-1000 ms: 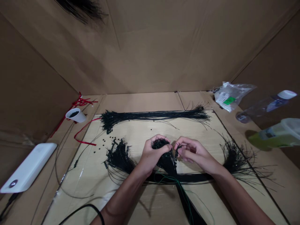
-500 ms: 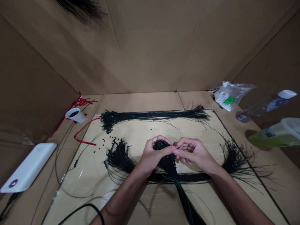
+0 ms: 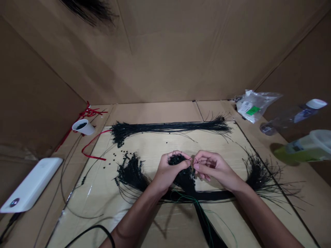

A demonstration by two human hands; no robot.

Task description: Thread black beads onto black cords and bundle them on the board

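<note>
My left hand [image 3: 169, 171] is wrapped round the head of a bundle of thin black strands [image 3: 187, 184], whose ends carry small dark bead-like bits. The bundle's tail runs toward me, with loose green thread [image 3: 190, 198] around it. Just right of that head, my right hand [image 3: 210, 165] is closed in a pinch, thumb against fingers. A thin dark strand end seems to stick out from the pinch, but it is too fine to make out fully. Under both hands lies a second black bundle [image 3: 214, 195] crosswise, its ends fanned out left and right.
Another black strand bundle [image 3: 168, 127] lies at the back of the board. Loose black bits and a red ribbon [image 3: 89, 156] are at left, beside a white cup [image 3: 84, 127] and a white power bank [image 3: 32, 184]. Plastic bag [image 3: 254, 106], clear bottle [image 3: 292, 117] and green-tinted container [image 3: 307, 146] stand right.
My right hand has drawn slightly right, so the fingertips of the two hands, touching before, are now a little apart. My left hand stays on the bundle head.
</note>
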